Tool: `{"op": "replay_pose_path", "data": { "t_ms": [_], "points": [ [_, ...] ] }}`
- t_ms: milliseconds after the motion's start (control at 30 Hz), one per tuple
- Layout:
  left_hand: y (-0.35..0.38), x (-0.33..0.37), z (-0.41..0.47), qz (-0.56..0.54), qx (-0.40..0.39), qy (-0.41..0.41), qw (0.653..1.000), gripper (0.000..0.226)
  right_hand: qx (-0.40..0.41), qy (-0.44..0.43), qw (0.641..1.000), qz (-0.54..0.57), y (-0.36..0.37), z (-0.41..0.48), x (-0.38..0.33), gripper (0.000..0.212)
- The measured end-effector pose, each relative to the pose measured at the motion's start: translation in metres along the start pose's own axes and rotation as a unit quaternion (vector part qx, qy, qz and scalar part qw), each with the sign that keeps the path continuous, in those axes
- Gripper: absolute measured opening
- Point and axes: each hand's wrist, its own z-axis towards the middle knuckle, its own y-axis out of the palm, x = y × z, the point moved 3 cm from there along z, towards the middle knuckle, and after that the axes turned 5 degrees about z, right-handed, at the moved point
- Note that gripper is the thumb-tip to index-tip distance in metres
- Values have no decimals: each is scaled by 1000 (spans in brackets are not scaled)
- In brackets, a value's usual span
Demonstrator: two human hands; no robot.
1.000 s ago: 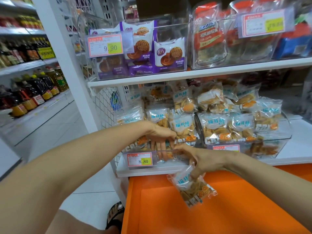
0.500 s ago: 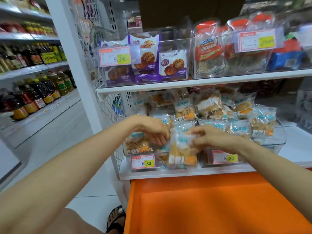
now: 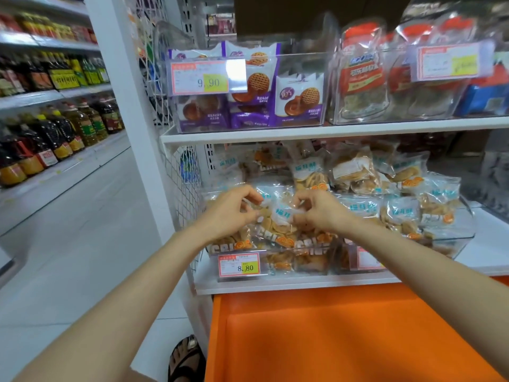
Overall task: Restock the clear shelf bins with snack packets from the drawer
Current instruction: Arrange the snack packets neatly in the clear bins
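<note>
A clear snack packet with a blue label and golden crisps stands upright at the front of the left clear bin on the lower shelf. My left hand pinches its top left edge. My right hand pinches its top right edge. The bin holds several like packets and bears an 8.80 price tag. A second clear bin to the right is also piled with such packets. The open orange drawer lies below the shelf; the part I see holds no packets.
The upper shelf carries a bin of purple biscuit packs and bins of red-labelled bags. Oil bottles line shelves across the aisle on the left. A sandalled foot stands beside the drawer.
My right hand lifted the packet from over the drawer up into the left bin. My left hand rose from the bin's front to take the packet's top edge.
</note>
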Motion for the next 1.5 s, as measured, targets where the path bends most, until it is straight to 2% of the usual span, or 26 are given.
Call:
{"op": "replay_pose_path", "data": {
  "t_ms": [100, 200, 300, 367, 467, 600, 667, 733, 867, 933, 1067, 1167, 1233, 1300, 1333, 1400, 1433, 1500],
  "points": [
    [2, -6, -4, 20, 10, 20, 1000, 20, -55, 2, 998, -11, -3, -1, -5, 15],
    [-3, -11, -8, 29, 48, 29, 998, 20, -80, -47, 977, -190, 16, 0, -15, 8],
    [-5, -16, -10, 53, 50, 31, 997, 20, -85, -87, 931, -344, 39, 5, -17, 26],
    [-3, -18, -12, 80, 37, 31, 996, 23, -110, -72, 928, -350, 40, 8, -17, 32],
    [-2, -17, -14, 69, 34, 37, 996, 21, -147, -59, 925, -345, 36, 9, -18, 27],
    [-4, -17, -17, 53, 45, 46, 997, 17, -92, -83, 919, -375, 40, 10, -15, 21],
    [-5, -17, -16, 49, 48, 43, 997, 16, -72, -79, 928, -358, 44, 10, -11, 21],
    [-4, -16, -15, 46, 46, 38, 997, 15, -79, -77, 928, -355, 45, 9, -9, 17],
    [-2, -15, -16, 37, 40, 38, 998, 13, -150, -83, 896, -410, 42, 10, -16, 18],
    [-3, -16, -18, 35, 45, 36, 998, 12, -142, -98, 881, -441, 44, 11, -20, 13],
    [-4, -14, -20, 33, 58, 28, 997, 11, -105, -108, 889, -433, 50, 9, -18, 11],
    [-8, -13, -21, 99, 78, 18, 992, 26, -112, -92, 895, -422, 48, 6, -15, 11],
    [-12, -17, -22, 180, 79, -4, 981, 47, -131, -75, 909, -388, 41, 6, -16, 15],
    [-16, -24, -24, 231, 50, -36, 971, 66, -85, -77, 945, -306, 28, 11, -24, 12],
    [-15, -27, -25, 246, 30, -44, 968, 71, -19, -97, 953, -286, 20, 14, -29, 13],
    [-12, -34, -26, 256, 6, -43, 966, 72, 100, -148, 929, -325, 11, 22, -33, 27],
    [-10, -36, -26, 255, 6, -33, 966, 70, 113, -159, 910, -366, 13, 27, -32, 38],
    [-7, -37, -26, 262, 22, -6, 965, 66, 88, -157, 871, -457, 25, 37, -25, 56]
  ]
}}
